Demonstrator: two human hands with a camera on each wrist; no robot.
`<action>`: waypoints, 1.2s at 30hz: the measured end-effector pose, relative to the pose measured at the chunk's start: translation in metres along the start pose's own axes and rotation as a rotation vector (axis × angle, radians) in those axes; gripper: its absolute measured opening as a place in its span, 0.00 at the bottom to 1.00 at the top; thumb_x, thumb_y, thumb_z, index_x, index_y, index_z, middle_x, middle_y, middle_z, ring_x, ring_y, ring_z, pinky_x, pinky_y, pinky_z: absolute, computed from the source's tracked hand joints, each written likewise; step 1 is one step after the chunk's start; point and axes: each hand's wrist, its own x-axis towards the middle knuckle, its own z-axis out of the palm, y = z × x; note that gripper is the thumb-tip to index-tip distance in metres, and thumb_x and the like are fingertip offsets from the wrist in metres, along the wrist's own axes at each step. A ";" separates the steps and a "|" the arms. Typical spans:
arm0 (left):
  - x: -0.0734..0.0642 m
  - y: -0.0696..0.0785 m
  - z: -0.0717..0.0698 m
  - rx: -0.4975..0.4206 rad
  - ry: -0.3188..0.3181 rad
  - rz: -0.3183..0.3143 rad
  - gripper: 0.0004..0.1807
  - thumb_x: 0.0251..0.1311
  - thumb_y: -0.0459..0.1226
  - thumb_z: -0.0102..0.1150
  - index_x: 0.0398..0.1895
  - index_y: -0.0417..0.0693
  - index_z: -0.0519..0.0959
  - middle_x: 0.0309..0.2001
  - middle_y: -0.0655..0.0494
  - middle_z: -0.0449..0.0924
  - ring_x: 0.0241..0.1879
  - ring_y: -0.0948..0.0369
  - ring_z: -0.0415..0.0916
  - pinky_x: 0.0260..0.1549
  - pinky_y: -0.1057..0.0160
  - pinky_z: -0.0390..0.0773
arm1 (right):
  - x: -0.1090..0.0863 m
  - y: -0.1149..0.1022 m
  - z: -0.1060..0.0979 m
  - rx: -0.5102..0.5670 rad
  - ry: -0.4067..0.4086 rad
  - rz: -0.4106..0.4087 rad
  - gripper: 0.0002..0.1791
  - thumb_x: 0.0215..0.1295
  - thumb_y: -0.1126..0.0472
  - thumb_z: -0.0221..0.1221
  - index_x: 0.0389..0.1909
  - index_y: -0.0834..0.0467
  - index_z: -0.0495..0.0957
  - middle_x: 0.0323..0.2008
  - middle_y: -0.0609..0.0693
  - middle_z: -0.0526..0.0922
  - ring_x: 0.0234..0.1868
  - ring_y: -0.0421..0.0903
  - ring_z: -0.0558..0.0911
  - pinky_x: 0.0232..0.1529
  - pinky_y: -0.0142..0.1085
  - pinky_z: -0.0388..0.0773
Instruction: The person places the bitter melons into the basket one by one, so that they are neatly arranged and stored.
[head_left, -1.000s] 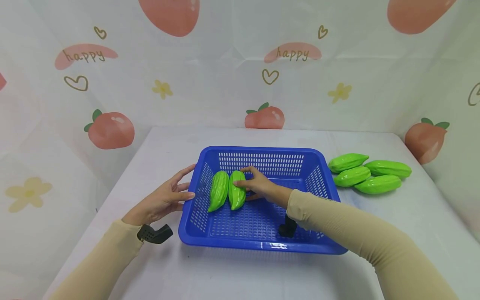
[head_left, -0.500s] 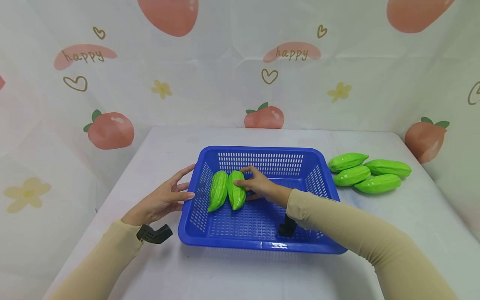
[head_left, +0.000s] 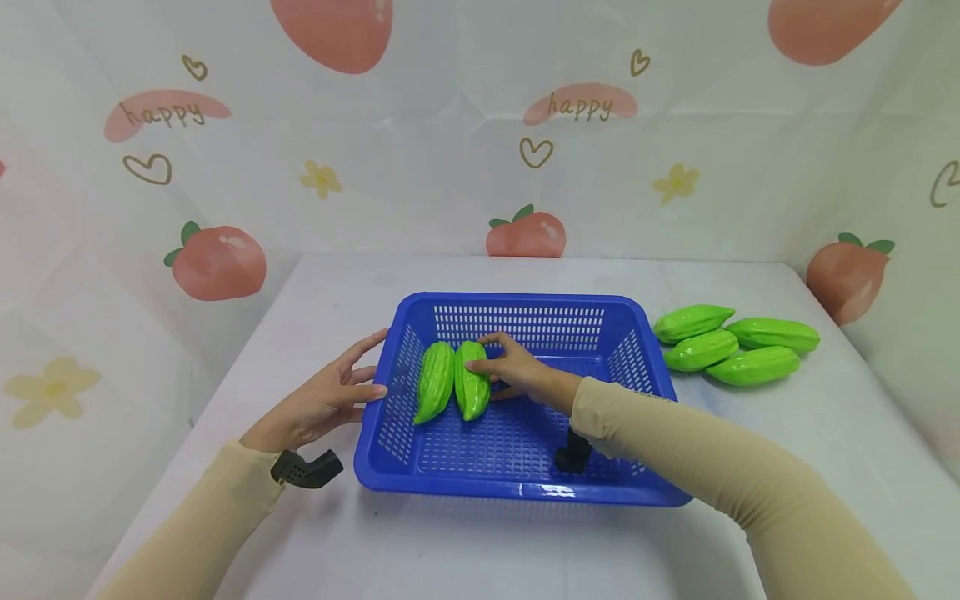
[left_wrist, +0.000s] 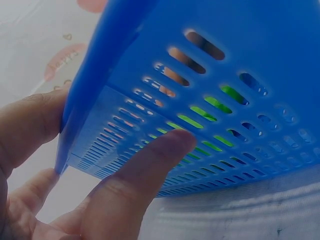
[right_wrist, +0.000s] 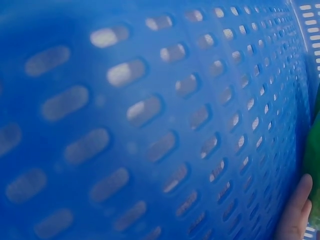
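Observation:
Two bright green ridged bitter melons lie side by side in the left part of a blue plastic basket (head_left: 480, 492). My right hand (head_left: 519, 367) reaches into the basket and grips the right-hand bitter melon (head_left: 471, 392), thumb on top and fingers along its far and right sides. The other bitter melon (head_left: 435, 383) rests close to the basket's left wall. Outside that wall, my left hand (head_left: 330, 396) touches the basket with relaxed, spread fingers. In the left wrist view its thumb (left_wrist: 145, 170) lies against the slotted wall. Only a sliver of green shows in the right wrist view.
Several more bitter melons (head_left: 753, 367) lie in a group on the white table (head_left: 480, 550), right of the basket. A white cloth printed with peaches (head_left: 525, 233) hangs behind and beside the table. A black wrist camera (head_left: 307, 469) sits on the left wrist.

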 end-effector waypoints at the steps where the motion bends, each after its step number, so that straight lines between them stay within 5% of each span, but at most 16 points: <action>1: 0.000 0.000 0.000 0.000 -0.001 0.001 0.49 0.63 0.33 0.60 0.77 0.69 0.40 0.71 0.35 0.58 0.53 0.49 0.80 0.49 0.46 0.80 | 0.000 0.000 0.000 -0.001 0.000 -0.003 0.31 0.65 0.58 0.62 0.66 0.53 0.61 0.58 0.66 0.68 0.53 0.58 0.77 0.46 0.51 0.83; 18: -0.001 0.000 0.000 -0.005 0.002 0.001 0.49 0.63 0.33 0.60 0.77 0.69 0.41 0.70 0.35 0.59 0.52 0.49 0.81 0.48 0.46 0.81 | 0.002 0.000 -0.001 -0.001 0.020 -0.017 0.31 0.64 0.59 0.63 0.65 0.56 0.62 0.48 0.61 0.74 0.34 0.46 0.78 0.43 0.46 0.84; 36: -0.001 0.001 0.001 -0.003 0.008 0.001 0.49 0.63 0.34 0.60 0.77 0.69 0.40 0.70 0.34 0.59 0.52 0.50 0.81 0.49 0.47 0.81 | 0.000 0.000 0.000 -0.095 0.048 -0.073 0.31 0.63 0.56 0.63 0.64 0.57 0.64 0.49 0.63 0.77 0.36 0.47 0.78 0.41 0.45 0.85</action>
